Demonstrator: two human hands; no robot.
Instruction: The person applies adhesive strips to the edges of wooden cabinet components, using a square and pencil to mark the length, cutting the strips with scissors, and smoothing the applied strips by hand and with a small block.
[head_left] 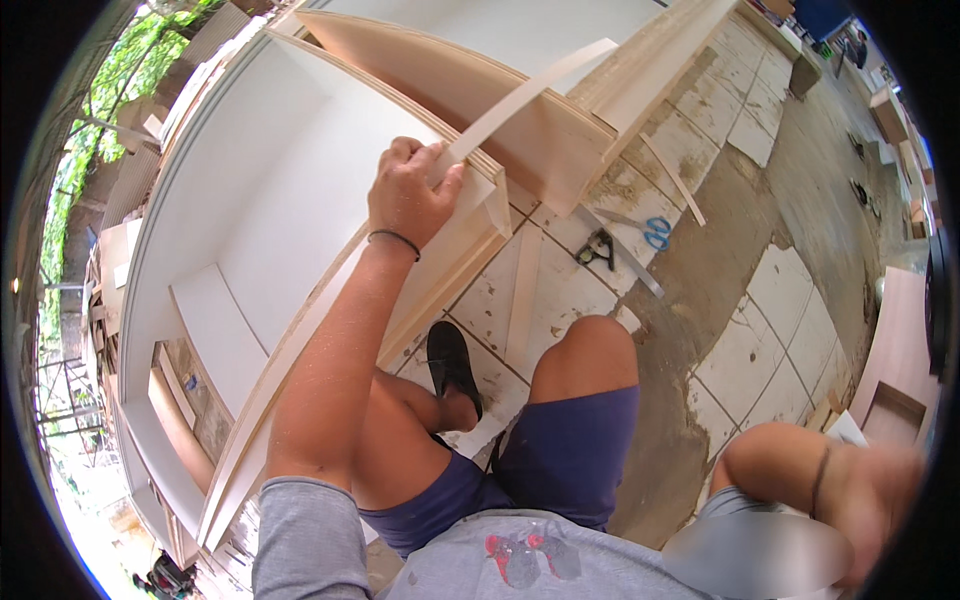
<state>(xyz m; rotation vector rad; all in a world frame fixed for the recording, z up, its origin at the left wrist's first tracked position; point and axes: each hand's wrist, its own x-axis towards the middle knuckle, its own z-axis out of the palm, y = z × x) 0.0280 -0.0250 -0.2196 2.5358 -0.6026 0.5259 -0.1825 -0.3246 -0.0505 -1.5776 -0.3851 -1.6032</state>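
My left hand (412, 192), a dark band round its wrist, is closed at the upper edge of a large cabinet carcass (290, 130) with a white inside. Between thumb and fingers it pinches a thin, pale edging strip (535, 92), whose free end arches up and away to the right. The hand rests near the corner of the cabinet's raw wood edge. Far off to the lower right, my right hand (885, 490) is raised beside my body and smeared by motion. Its fingers do not show clearly, nor whether anything is in them.
On the tiled floor lie blue-handled scissors (655, 233), a black spring clamp (597, 249), a flat grey strip (635, 265) and thin wood strips (523, 295). Another brown panel (480, 85) stands beyond the cabinet edge. At the right edge is a light wood panel (888, 345).
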